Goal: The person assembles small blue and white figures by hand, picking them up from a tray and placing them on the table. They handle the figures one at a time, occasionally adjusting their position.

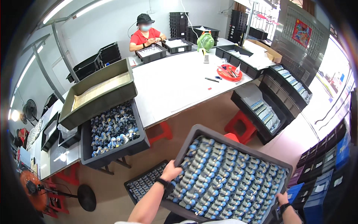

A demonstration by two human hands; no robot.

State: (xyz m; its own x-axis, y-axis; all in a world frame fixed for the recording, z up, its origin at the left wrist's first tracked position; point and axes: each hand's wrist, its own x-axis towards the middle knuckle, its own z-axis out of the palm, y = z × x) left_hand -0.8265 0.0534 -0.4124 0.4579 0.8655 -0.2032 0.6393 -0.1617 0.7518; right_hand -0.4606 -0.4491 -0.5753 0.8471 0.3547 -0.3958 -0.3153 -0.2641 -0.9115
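Observation:
Both my hands hold a large dark plastic crate (261,156), tilted in front of me. Tight rows of small blue-and-grey figures (223,179) fill it. My left hand (171,171) is closed around its left side, a dark band on the wrist. On the right side, my right hand (282,198) grips the rim, its fingers partly hidden. Below my left forearm, another black tray (128,183) with rows of similar figures sits low down. To the left, a dark crate (143,140) holds a jumbled heap of blue figures (113,132).
An olive-green crate (128,89) rests over the heaped crate. The white table (164,86) bears a red tray of tools (229,72) and a green fan (205,41). A co-worker (147,37) sits across. Red stools (240,127), stacked crates (320,168) and a floor fan (31,183) stand around.

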